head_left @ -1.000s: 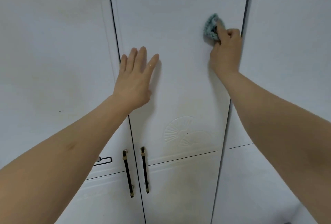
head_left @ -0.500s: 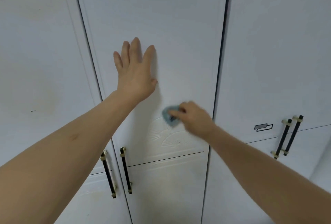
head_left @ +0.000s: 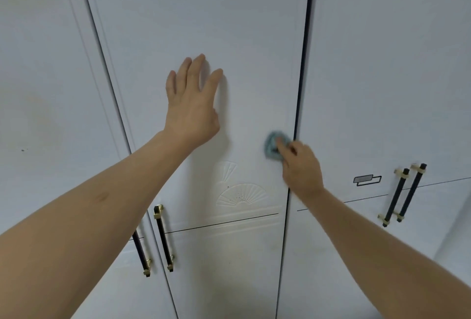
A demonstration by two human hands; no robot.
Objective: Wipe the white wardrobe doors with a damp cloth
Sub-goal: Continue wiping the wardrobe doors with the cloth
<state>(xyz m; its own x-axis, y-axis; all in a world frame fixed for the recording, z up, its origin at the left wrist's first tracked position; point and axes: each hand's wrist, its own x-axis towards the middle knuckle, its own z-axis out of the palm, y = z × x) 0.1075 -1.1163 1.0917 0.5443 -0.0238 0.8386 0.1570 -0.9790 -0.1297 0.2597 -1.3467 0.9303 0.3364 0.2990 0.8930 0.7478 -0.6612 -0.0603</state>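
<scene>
Blue-grey cloth (head_left: 274, 147), bunched and motion-blurred, pressed against the middle wardrobe door (head_left: 204, 25) close to its right edge, gripped by the curled fingers (head_left: 283, 145) of the right hand (head_left: 302, 168); the left hand (head_left: 192, 104) rests flat on the same panel, fingers straight and spread. Likely faults: the small wad may slide into the dark gap (head_left: 299, 114) beside it or skip the embossed fan relief (head_left: 240, 195) below, leaving streaks. Not discernible: the cloth's dampness, the door tops and bottoms, which are cut off, and any dirt beneath either hand.
</scene>
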